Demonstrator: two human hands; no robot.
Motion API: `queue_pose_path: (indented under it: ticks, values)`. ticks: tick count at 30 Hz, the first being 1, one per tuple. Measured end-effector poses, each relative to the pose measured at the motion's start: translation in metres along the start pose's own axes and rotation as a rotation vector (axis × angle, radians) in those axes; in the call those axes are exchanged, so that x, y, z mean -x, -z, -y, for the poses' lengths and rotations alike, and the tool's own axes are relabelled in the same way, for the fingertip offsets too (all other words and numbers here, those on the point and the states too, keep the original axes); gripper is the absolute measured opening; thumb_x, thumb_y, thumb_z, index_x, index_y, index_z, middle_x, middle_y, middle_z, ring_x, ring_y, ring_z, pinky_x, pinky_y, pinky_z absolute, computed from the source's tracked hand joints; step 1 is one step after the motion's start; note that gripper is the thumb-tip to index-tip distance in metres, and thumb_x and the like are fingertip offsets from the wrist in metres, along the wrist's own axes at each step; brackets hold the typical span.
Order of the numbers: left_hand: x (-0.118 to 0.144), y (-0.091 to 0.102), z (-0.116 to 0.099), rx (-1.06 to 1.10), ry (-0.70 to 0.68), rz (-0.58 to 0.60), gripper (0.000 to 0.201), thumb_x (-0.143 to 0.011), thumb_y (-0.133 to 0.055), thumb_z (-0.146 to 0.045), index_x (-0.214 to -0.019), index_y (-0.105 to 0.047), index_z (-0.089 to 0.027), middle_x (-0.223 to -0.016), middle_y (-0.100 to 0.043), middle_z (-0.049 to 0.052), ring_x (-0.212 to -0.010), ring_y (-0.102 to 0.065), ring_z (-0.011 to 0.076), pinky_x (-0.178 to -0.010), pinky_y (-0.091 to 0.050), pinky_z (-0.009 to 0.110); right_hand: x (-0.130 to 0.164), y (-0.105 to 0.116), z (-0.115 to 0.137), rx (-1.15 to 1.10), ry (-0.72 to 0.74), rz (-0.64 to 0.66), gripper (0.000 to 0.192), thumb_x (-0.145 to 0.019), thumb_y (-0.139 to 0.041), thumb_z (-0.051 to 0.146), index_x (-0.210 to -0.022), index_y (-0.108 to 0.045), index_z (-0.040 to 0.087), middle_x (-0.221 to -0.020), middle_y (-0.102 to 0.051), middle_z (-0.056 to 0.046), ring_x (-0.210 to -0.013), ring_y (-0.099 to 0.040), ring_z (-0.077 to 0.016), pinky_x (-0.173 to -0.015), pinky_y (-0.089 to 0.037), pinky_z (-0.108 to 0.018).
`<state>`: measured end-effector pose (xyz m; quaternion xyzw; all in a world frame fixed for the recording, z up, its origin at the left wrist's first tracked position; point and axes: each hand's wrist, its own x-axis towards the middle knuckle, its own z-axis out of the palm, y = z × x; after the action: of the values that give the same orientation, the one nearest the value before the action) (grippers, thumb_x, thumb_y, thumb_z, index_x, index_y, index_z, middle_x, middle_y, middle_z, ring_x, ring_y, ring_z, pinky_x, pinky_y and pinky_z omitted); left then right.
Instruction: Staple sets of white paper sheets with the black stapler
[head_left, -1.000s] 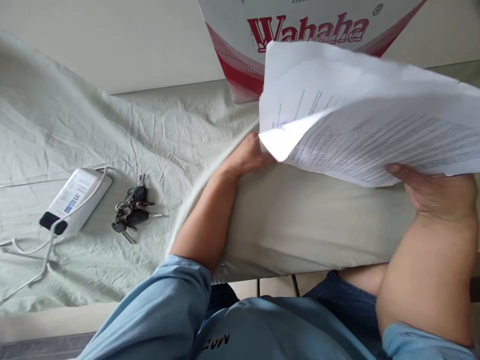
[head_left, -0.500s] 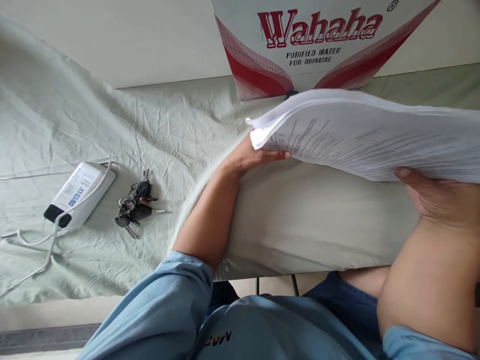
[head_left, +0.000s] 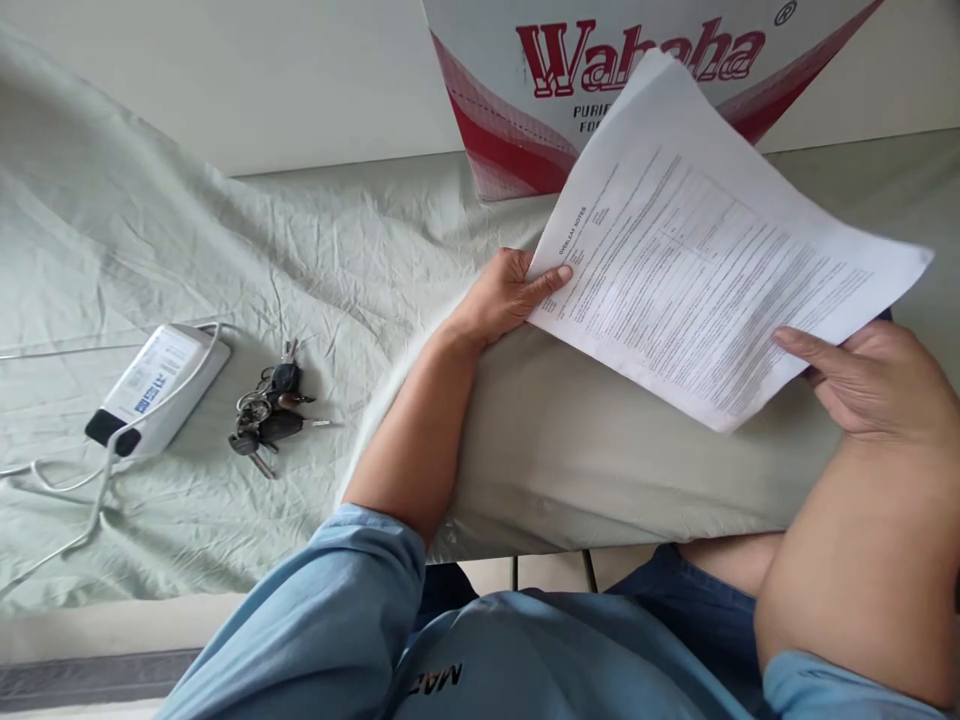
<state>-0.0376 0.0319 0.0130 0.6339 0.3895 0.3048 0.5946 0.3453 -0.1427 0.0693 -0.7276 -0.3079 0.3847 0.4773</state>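
A stack of white printed papers is held up, tilted, over a pale pillow that lies on the bed. My left hand pinches the stack's near left corner, thumb on the printed face. My right hand grips the stack's lower right edge, thumb on top and fingers under the sheets. Both forearms rest across the pillow. The top sheet's text faces the camera.
A pale green wrinkled sheet covers the bed. A white power bank with a white cable and a bunch of keys lie on the left. A red and white Wahaha carton stands at the back against the wall.
The papers were raised with sheets bowed and fanned, then dropped nearly edge-on. Now they lie together as one flat stack tilted face-up. Both hands have stayed at the same corners.
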Motion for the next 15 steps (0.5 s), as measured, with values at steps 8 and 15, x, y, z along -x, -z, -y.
queue_pose_path:
  ticks: [8, 15]
  values:
    - [0.004, 0.001, -0.034, -0.176, 0.153, 0.405, 0.067, -0.083, -0.1, -0.079, -0.072, -0.074, -0.018, -0.073, -0.069, 0.007, -0.066, -0.061, 0.0188, -0.06, -0.051, 0.035, 0.001, 0.015, 0.0, 0.095, 0.069, 0.045, 0.067, -0.066, -0.116, 0.07, -0.117, -0.097, 0.031, -0.103, -0.092, -0.007, -0.091, -0.085, -0.0245, -0.104, -0.074, -0.045]
    - [0.002, 0.0, -0.033, -0.224, 0.16, 0.486, 0.053, -0.08, -0.103, -0.066, -0.072, -0.08, -0.019, -0.075, -0.075, 0.007, -0.068, -0.065, 0.02, -0.059, -0.048, 0.034, 0.019, -0.033, 0.007, 0.201, 0.206, 0.222, 0.048, -0.081, -0.107, 0.073, -0.099, -0.092, 0.031, -0.084, -0.077, 0.001, -0.08, -0.068, -0.0181, -0.073, -0.059, -0.032]
